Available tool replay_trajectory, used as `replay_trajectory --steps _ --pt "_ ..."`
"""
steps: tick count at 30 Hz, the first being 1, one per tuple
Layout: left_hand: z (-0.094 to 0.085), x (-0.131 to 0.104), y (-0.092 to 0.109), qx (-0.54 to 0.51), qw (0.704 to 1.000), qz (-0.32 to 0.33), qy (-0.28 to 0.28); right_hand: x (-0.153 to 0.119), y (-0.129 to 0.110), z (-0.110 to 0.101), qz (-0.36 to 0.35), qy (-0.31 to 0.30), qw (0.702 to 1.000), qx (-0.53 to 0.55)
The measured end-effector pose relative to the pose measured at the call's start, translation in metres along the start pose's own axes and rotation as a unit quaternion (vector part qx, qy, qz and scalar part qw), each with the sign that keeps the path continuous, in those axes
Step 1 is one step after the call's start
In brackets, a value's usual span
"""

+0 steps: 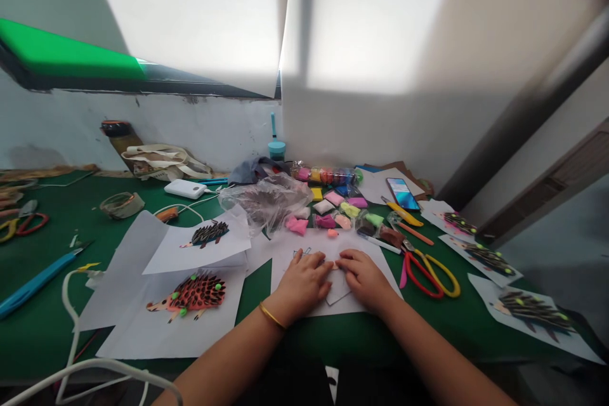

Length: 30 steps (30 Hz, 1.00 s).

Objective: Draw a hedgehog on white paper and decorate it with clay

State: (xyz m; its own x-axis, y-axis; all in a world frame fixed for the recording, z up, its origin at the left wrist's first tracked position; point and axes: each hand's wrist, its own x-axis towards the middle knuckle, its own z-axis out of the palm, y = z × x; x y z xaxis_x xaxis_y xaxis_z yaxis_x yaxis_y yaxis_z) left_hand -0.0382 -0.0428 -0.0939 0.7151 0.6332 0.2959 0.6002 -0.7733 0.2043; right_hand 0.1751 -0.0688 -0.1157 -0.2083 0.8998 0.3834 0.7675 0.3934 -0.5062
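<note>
My left hand lies over a white sheet of paper, its fingers stretched out and slightly apart. Opposite it, my right hand has its fingers curled together, tips at a small piece of peach modelling clay between the hands. Under my hands is a smaller folded piece of white paper. Part of a blue drawn outline shows beyond my left fingers. A peach clay lump sits at the sheet's far edge. My fingertips partly hide the small clay piece.
Bags of coloured clay lie behind the sheet. To the right are scissors, a white pen, a yellow cutter and a phone. Hedgehog pictures lie on both sides. A white cable runs at left.
</note>
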Motion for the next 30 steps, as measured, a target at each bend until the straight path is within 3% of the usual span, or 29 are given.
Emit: replay_trajectory --steps 19,30 --pt "-0.0024 0.0006 0.0022 0.013 1.000 0.000 0.006 0.0007 -0.0023 -0.0012 0.001 0.002 1.000 -0.002" --pt "-0.0047 0.0003 0.0021 0.009 1.000 -0.011 0.019 -0.0010 -0.0015 -0.0001 -0.041 -0.006 0.999 -0.012"
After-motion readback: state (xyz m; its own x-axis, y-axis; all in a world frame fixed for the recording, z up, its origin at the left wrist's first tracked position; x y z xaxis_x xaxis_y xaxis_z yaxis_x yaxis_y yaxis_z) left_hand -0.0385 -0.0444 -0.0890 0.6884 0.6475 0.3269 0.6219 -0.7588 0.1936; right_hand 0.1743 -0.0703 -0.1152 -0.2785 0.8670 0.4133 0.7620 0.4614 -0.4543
